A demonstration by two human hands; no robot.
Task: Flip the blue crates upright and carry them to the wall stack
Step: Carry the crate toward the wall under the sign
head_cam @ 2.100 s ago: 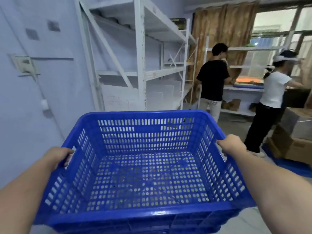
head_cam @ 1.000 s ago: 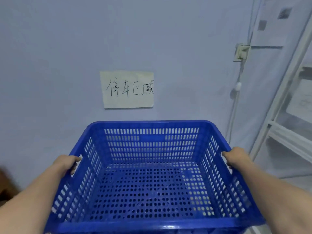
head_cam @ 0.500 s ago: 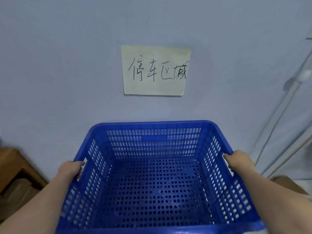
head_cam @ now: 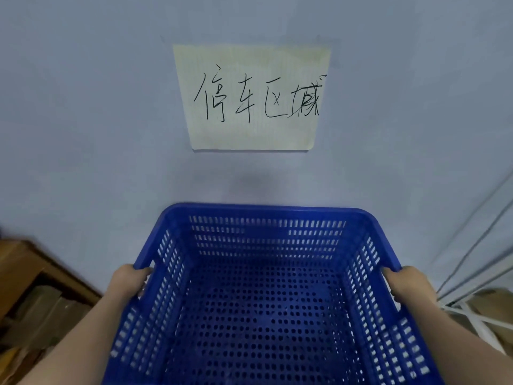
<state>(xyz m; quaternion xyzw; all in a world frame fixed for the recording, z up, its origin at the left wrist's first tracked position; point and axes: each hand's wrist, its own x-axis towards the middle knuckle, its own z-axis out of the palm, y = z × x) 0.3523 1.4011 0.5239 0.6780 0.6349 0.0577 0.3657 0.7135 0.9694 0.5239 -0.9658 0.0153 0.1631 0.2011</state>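
A blue perforated plastic crate (head_cam: 266,301) is upright and empty, filling the lower middle of the view. My left hand (head_cam: 129,282) grips its left rim and my right hand (head_cam: 406,283) grips its right rim, fingers curled under the edges. The crate's far rim is close to the pale blue wall (head_cam: 83,134). What lies under the crate is hidden.
A paper sign (head_cam: 252,98) with handwritten characters is stuck on the wall above the crate. A wooden piece with cardboard (head_cam: 30,290) sits low at the left. Cables and a white shelf frame (head_cam: 472,309) run along the right edge.
I have turned left from the shelves and the people to face the wall. The sign has grown larger and the crate has come nearer the wall and lower. Both hands keep their grip.
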